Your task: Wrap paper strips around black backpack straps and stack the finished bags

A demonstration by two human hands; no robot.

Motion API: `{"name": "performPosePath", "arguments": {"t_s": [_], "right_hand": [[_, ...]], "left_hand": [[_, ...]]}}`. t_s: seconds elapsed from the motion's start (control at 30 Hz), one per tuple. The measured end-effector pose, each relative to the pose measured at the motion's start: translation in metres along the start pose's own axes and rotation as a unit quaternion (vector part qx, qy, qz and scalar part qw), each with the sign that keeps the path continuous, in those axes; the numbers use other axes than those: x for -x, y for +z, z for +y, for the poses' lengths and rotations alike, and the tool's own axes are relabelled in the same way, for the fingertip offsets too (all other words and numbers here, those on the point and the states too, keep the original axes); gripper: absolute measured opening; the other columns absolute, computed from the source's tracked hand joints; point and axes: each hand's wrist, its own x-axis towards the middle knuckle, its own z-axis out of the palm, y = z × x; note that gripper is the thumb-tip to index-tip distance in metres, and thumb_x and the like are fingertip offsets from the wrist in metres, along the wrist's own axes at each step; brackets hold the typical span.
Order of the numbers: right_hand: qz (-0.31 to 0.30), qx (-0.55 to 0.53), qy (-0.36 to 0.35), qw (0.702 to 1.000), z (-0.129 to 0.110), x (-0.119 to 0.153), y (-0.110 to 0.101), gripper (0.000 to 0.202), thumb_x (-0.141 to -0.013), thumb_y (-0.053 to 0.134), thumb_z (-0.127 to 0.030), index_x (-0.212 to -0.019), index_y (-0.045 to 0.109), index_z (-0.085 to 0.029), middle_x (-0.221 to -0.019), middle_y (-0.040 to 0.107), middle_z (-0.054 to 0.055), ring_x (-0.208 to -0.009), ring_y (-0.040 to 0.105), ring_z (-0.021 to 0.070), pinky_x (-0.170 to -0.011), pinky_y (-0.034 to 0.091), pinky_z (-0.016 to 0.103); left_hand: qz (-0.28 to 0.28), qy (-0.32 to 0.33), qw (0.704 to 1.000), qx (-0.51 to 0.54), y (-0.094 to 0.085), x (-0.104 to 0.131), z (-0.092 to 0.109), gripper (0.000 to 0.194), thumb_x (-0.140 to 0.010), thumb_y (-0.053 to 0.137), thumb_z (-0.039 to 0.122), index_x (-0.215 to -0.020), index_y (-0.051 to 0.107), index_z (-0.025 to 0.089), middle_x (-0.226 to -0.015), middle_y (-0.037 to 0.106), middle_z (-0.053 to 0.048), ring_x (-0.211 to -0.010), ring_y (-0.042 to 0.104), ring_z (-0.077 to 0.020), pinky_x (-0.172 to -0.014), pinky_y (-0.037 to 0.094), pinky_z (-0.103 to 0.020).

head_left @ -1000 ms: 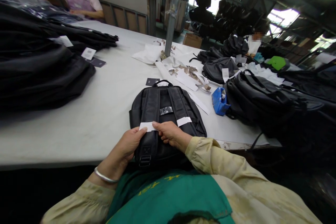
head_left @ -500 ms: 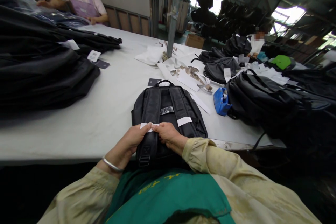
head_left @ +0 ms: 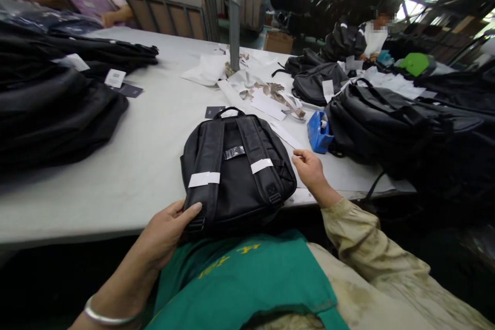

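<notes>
A black backpack [head_left: 240,185] lies straps-up at the front edge of the table. Both shoulder straps carry white paper bands, one on the left strap [head_left: 204,179] and one on the right strap [head_left: 262,166]. My left hand [head_left: 170,227] grips the pack's lower left corner, thumb on top of the strap's end and fingers round the side, partly hidden. Just off the pack's right side, my right hand [head_left: 311,170] hovers with curled fingers and nothing visible in them. Shiny clear film wraps the band [head_left: 234,152] between the straps. By the top handle lies a dark tag [head_left: 215,112].
Black bags are piled at the left [head_left: 58,108] and right [head_left: 382,124]. A blue box [head_left: 320,132] stands beside the right pile. Paper scraps [head_left: 270,103] lie round a metal post [head_left: 234,15]. Two other people work across the table, at far left and far right.
Both hands have let go of the left strap's paper band, which now shows whole. My left hand has dropped to the pack's lower corner; my right hand has moved off to the right.
</notes>
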Motion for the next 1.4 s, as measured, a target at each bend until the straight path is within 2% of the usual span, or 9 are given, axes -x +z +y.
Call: {"name": "performPosePath", "arguments": {"t_s": [0.2,0.33,0.53,0.67,0.8,0.97,1.13,1.3,1.4], "right_hand": [[-0.084,0.004,0.107,0.991,0.05,0.01,0.008,0.036,-0.082,0.052,-0.041,-0.094,0.071,-0.013,-0.092,0.073,0.008,-0.088,0.065,0.0204,-0.084,0.052,0.036],[-0.102,0.017,0.087,0.991,0.054,0.017,0.015,0.035,-0.076,0.059,-0.036,-0.102,0.07,-0.014,-0.097,0.072,0.008,-0.091,0.065,0.0211,-0.085,0.052,0.035],[-0.015,0.072,-0.019,0.997,0.055,0.017,-0.001,0.033,-0.077,0.058,-0.03,-0.104,0.068,-0.013,-0.103,0.067,0.013,-0.087,0.064,0.0209,-0.084,0.054,0.038],[0.002,0.026,-0.173,0.985,0.02,0.027,-0.008,0.025,-0.085,0.053,-0.027,-0.104,0.066,-0.017,-0.104,0.065,0.011,-0.092,0.062,0.0209,-0.073,0.055,0.034],[-0.145,0.066,-0.387,0.908,-0.025,0.05,0.001,0.037,-0.087,0.06,-0.034,-0.122,0.06,-0.02,-0.121,0.063,0.012,-0.115,0.056,0.0245,-0.098,0.047,0.042],[-0.322,0.21,-0.467,0.796,-0.046,0.068,0.039,0.042,-0.085,0.064,-0.05,-0.115,0.066,-0.021,-0.114,0.067,0.012,-0.117,0.052,0.0293,-0.097,0.04,0.048],[-0.282,0.151,-0.405,0.857,-0.032,0.052,0.024,0.042,-0.088,0.06,-0.049,-0.12,0.064,-0.021,-0.119,0.066,0.012,-0.119,0.053,0.0267,-0.102,0.039,0.046],[-0.246,0.158,-0.282,0.914,0.0,0.038,-0.01,0.053,-0.07,0.077,-0.052,-0.114,0.067,-0.023,-0.129,0.062,0.01,-0.126,0.049,0.0292,-0.105,0.04,0.048],[-0.219,0.156,-0.272,0.924,0.01,0.033,-0.005,0.043,-0.08,0.068,-0.049,-0.11,0.067,-0.018,-0.129,0.061,0.011,-0.125,0.05,0.025,-0.105,0.041,0.047]], "left_hand": [[0.05,0.091,0.984,0.143,0.059,-0.013,0.019,0.01,-0.08,0.067,0.022,-0.08,0.071,0.012,-0.077,0.073,-0.005,-0.067,0.066,-0.0152,-0.062,0.06,-0.025],[-0.039,0.019,0.998,-0.037,0.082,-0.019,-0.001,0.022,-0.082,0.069,0.037,-0.087,0.069,0.016,-0.081,0.074,-0.006,-0.075,0.069,-0.0221,-0.062,0.061,-0.032],[-0.086,0.014,0.946,-0.313,0.039,0.006,-0.015,0.049,-0.083,0.057,0.063,-0.1,0.07,0.019,-0.098,0.076,-0.01,-0.092,0.071,-0.0272,-0.076,0.06,-0.038],[0.044,0.136,0.908,-0.395,0.007,0.014,-0.018,0.044,-0.082,0.058,0.059,-0.098,0.07,0.02,-0.088,0.076,-0.007,-0.083,0.071,-0.0253,-0.079,0.058,-0.037],[0.227,0.3,0.819,-0.433,0.0,0.006,-0.028,0.034,-0.083,0.062,0.047,-0.104,0.069,0.022,-0.094,0.073,-0.005,-0.085,0.069,-0.0228,-0.085,0.056,-0.037],[0.203,0.444,0.741,-0.46,0.012,-0.008,-0.042,0.028,-0.087,0.061,0.035,-0.109,0.066,0.019,-0.107,0.067,-0.009,-0.096,0.066,-0.0234,-0.086,0.056,-0.038],[0.234,0.506,0.678,-0.479,0.0,0.0,-0.061,0.044,-0.082,0.069,0.032,-0.123,0.059,0.016,-0.124,0.059,-0.018,-0.118,0.057,-0.032,-0.103,0.047,-0.048],[0.079,0.536,0.617,-0.571,-0.016,-0.012,-0.07,0.054,-0.08,0.072,0.033,-0.13,0.056,0.023,-0.131,0.06,-0.018,-0.132,0.047,-0.0364,-0.112,0.034,-0.056],[0.007,0.506,0.611,-0.609,-0.019,-0.04,-0.05,0.051,-0.08,0.068,0.033,-0.129,0.059,0.024,-0.135,0.06,-0.017,-0.132,0.047,-0.0387,-0.112,0.03,-0.06]]}}
